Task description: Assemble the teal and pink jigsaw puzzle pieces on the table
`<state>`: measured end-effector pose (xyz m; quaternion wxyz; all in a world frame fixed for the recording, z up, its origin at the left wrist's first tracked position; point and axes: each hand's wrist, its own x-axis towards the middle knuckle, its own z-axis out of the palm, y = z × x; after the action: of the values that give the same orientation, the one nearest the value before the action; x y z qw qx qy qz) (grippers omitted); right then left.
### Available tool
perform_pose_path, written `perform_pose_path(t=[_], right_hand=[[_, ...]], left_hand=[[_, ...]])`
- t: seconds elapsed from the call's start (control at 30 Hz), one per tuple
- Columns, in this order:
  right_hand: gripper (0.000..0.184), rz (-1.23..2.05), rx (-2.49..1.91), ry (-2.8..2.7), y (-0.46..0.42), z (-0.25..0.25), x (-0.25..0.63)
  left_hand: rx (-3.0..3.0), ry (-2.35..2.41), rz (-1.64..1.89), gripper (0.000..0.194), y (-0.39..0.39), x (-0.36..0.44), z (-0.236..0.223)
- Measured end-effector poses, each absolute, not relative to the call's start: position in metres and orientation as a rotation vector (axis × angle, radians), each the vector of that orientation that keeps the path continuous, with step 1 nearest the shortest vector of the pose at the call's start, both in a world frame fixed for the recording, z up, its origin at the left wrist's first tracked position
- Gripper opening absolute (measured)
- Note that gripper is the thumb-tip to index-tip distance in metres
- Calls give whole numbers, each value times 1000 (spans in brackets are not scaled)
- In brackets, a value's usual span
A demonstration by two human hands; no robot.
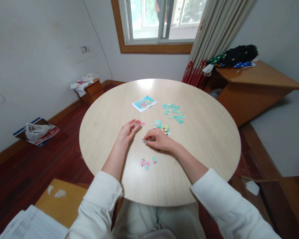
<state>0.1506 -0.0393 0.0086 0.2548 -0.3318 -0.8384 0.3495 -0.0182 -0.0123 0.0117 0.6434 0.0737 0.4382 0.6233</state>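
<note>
My right hand point(159, 139) pinches a small blue-and-pink jigsaw piece point(143, 140) just above the table. To its left, my left hand point(128, 130) is half cupped with the palm turned inward, and a small greenish jigsaw piece point(135, 125) shows at its fingers. A pink jigsaw piece point(143, 123) lies just beyond the left fingertips. Partly hidden behind my right hand is a joined section of cartoon puzzle point(165, 128). Nearer to me lie several loose pink and blue pieces point(147, 164).
On the round wooden table point(201, 146), a printed reference picture point(142, 105) lies toward the back. A spread of turquoise pieces point(173, 112) is right of it. A wooden desk point(259, 78) with cloths stands at the right. Papers point(32, 224) lie at lower left.
</note>
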Motion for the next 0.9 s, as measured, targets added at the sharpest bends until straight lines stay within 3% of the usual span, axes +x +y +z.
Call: perform_pose_path(t=[0.3, 0.9], right_hand=[[17, 1017, -547, -2656, -59, 18, 143], [4, 917, -728, -2655, -60, 22, 138]], left_hand=[[109, 993, 1420, 21, -12, -18, 16], [152, 961, 1371, 17, -10, -23, 15]])
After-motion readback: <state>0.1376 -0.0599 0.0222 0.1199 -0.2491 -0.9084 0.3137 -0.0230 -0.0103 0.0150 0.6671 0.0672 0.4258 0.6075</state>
